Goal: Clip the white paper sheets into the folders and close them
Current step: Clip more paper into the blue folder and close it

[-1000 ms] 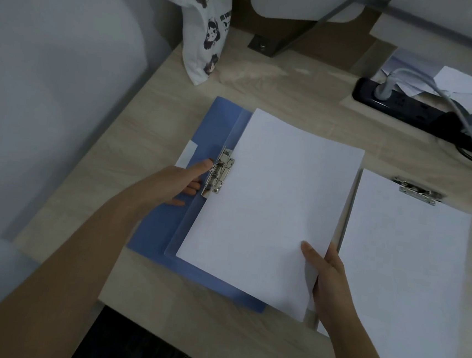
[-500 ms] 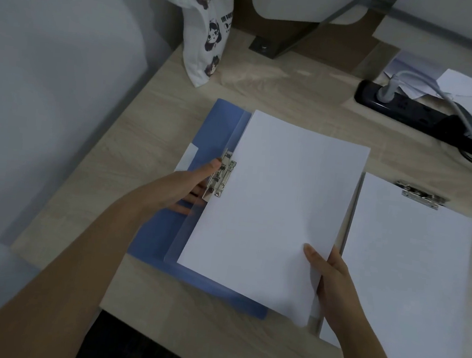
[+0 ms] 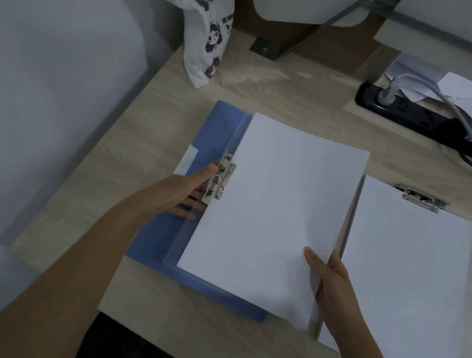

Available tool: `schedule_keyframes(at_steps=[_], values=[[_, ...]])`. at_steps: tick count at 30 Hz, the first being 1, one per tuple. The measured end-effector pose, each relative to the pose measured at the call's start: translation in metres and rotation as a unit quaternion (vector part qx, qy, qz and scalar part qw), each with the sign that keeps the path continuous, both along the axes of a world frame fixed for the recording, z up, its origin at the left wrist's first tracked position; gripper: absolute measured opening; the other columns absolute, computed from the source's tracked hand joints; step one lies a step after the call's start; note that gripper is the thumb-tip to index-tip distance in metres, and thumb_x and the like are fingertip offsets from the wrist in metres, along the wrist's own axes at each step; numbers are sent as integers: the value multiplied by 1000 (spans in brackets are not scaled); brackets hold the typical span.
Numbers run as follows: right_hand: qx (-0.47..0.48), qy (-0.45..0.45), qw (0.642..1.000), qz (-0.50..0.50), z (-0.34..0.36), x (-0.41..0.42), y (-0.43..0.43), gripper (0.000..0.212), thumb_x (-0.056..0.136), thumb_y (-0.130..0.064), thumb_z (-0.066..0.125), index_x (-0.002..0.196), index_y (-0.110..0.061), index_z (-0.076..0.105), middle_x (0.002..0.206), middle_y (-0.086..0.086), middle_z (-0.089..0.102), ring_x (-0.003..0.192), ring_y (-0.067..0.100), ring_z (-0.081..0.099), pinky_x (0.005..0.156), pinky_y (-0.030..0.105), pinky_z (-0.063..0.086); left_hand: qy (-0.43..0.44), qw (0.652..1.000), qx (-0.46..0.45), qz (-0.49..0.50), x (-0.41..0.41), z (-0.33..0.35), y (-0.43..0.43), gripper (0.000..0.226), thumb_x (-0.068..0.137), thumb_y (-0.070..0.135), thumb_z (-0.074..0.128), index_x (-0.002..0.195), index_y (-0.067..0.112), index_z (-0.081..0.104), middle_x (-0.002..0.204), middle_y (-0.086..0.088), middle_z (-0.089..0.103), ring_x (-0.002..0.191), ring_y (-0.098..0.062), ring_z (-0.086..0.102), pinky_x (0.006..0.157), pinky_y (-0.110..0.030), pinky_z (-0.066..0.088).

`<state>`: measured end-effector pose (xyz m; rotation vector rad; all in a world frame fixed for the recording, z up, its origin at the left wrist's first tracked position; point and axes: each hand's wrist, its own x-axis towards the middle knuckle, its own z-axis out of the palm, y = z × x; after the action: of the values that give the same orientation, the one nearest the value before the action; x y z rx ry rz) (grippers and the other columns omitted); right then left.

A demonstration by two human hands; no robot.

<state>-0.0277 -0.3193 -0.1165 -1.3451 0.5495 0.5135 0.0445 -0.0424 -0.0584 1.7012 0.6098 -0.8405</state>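
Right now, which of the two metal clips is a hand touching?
The clip on the blue folder, touched by the left hand; the right-hand sheet's clip is untouched.

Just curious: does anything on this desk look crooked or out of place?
The white paper sheets sit askew on the open blue plastic folder: their near corner, pinched by the right hand, juts past the folder's edge.
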Motion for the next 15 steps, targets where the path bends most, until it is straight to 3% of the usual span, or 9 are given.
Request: schedule_keyframes(at_steps=[3, 5, 9, 13, 15], values=[[1, 4, 1000, -7, 0, 0, 0, 29, 86, -22, 57, 114, -28, 59, 108, -2, 71, 94, 17, 69, 69, 26, 57, 14, 999, -4, -30, 0, -1, 3, 49, 74, 70, 42, 84, 25, 60, 87, 3, 70, 87, -11, 66, 71, -25, 54], [-5, 9, 1000, -4, 0, 0, 0, 26, 88, -19, 54, 111, -29, 60, 106, -3, 71, 91, 16, 70, 67, 25, 57, 14, 999, -23, -43, -2, 0, 6, 45, 70, 66, 48, 85, 26, 63, 80, 6, 73, 79, -7, 69, 64, -21, 57], [-15, 14, 1000, -9, 3, 0, 1, 24, 89, -18, 54, 110, -30, 60, 103, -4, 72, 89, 16, 70, 65, 25, 56, -39, 998, -18, -38, -11, -8, 7, 27, 91, 36, 50, 101, 15, 64, 96, 1, 70, 89, -10, 66, 68, -19, 57], [-11, 14, 1000, -11, 3, -1, 1, 33, 79, -30, 64, 113, -29, 60, 102, -6, 72, 89, 16, 69, 68, 28, 54, -87, 996, 17, -34, -15, -17, 4, 21, 94, 24, 49, 101, 8, 59, 90, 1, 67, 80, -8, 64, 60, -14, 55], [-6, 10, 1000, -3, 4, -1, 1, 64, 56, -51, 76, 114, -30, 60, 104, -6, 72, 90, 15, 70, 65, 24, 56, -103, 994, 22, -29, -16, -21, 3, 17, 92, 25, 52, 96, 10, 58, 88, 0, 67, 79, -9, 64, 64, -18, 54]])
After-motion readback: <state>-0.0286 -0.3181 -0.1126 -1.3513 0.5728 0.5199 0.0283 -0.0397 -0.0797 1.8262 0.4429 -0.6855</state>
